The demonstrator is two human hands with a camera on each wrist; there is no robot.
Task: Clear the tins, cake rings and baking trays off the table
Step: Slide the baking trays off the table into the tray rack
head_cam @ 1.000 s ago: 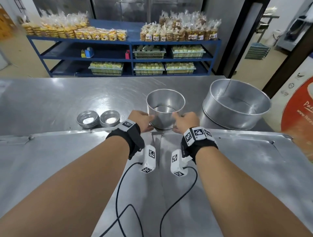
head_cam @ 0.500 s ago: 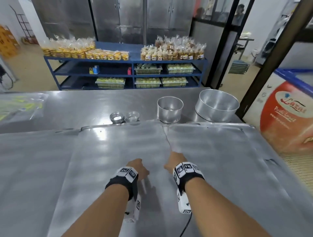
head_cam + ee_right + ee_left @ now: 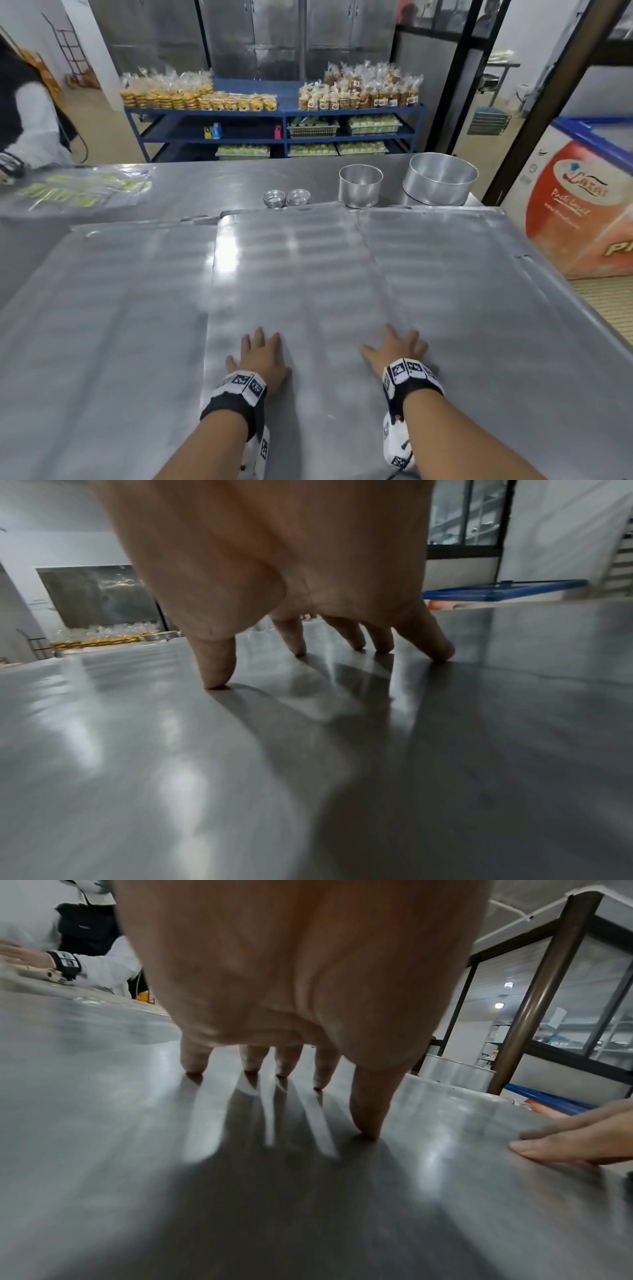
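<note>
Three flat metal baking trays lie side by side on the steel table; the middle tray (image 3: 294, 274) carries both my hands. My left hand (image 3: 262, 356) rests flat on its near part, fingers spread and straight, fingertips (image 3: 251, 1066) touching the metal. My right hand (image 3: 395, 349) lies flat about a hand's width to the right, fingertips (image 3: 356, 639) down. Far behind the trays stand a small cake ring (image 3: 359, 185), a large round tin (image 3: 440, 178) and two stacks of small tins (image 3: 286, 197).
The left tray (image 3: 102, 308) and right tray (image 3: 479, 291) flank the middle one. Another person's sleeve (image 3: 34, 126) and clear plastic bags (image 3: 68, 192) are at the far left. A blue rack of packed goods (image 3: 274, 113) stands behind; a chest freezer (image 3: 582, 205) is on the right.
Both hands let go of the small cake ring and drew back toward me. They have since spread flat on the middle tray. The head view has pulled back and widened.
</note>
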